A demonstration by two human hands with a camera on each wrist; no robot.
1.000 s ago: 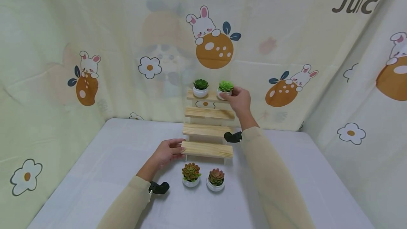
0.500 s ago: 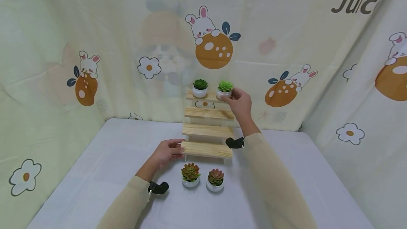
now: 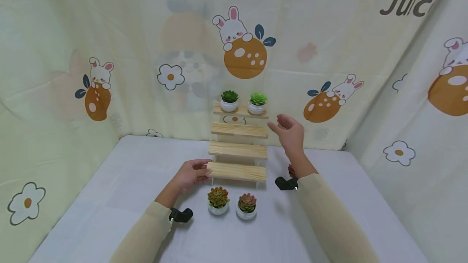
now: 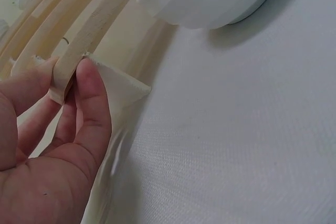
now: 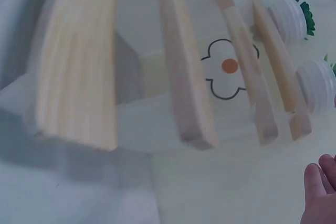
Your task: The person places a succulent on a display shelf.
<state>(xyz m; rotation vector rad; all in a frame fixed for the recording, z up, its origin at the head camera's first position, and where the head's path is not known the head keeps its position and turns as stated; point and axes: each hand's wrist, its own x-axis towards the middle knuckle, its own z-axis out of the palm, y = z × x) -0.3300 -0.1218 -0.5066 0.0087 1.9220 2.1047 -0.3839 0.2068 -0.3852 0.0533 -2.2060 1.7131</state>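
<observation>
A wooden stepped stand with several slats rises at the middle of the table. My left hand pinches the left end of its lowest slat between thumb and fingers. To the right of the upper slats, my right hand is held off the stand, fingers extended and holding nothing. A bright green succulent in a white pot stands on the top slat's right side. On its left is a dark green succulent in a similar pot.
In front of the stand are an orange-green potted succulent and a reddish one. Behind the right wrist, another reddish plant is mostly hidden. A printed curtain hangs behind the white table.
My right hand has let go of the bright green succulent's pot and drawn back to the right and down. The left hand keeps its hold on the lowest slat.
</observation>
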